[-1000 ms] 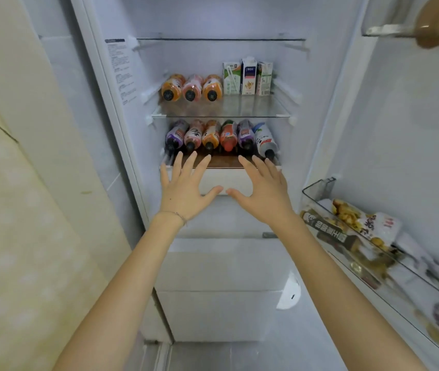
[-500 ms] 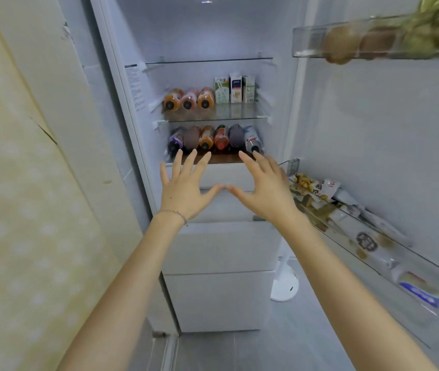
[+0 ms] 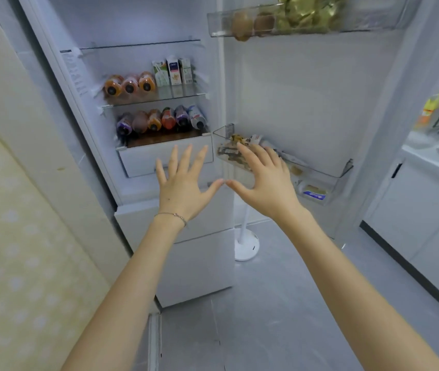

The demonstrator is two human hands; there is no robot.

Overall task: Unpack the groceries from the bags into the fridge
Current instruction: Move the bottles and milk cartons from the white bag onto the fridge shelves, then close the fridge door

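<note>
The fridge [image 3: 84, 108] stands open. My left hand [image 3: 183, 186] and my right hand [image 3: 262, 180] are raised side by side in front of it, fingers spread, thumb tips nearly touching, holding nothing. Three orange bottles [image 3: 130, 85] lie on the upper glass shelf beside three small cartons [image 3: 174, 70]. Several bottles [image 3: 159, 120] lie in a row on the shelf below, above a white drawer [image 3: 140, 162]. The lower door bin [image 3: 320, 180] holds snack packets. The upper door bin [image 3: 288, 21] holds brownish fruit and green produce.
A patterned wall [image 3: 20, 236] runs along the left. A white round stand [image 3: 246, 246] sits on the grey floor beyond the door. White cabinets and a counter [image 3: 427, 162] with an appliance and yellow bottle are at the right. No grocery bag is in view.
The view has pulled back from the fridge and swung right, bringing the door bins and the counter into sight. Both hands stay spread and empty, now further from the drawer.
</note>
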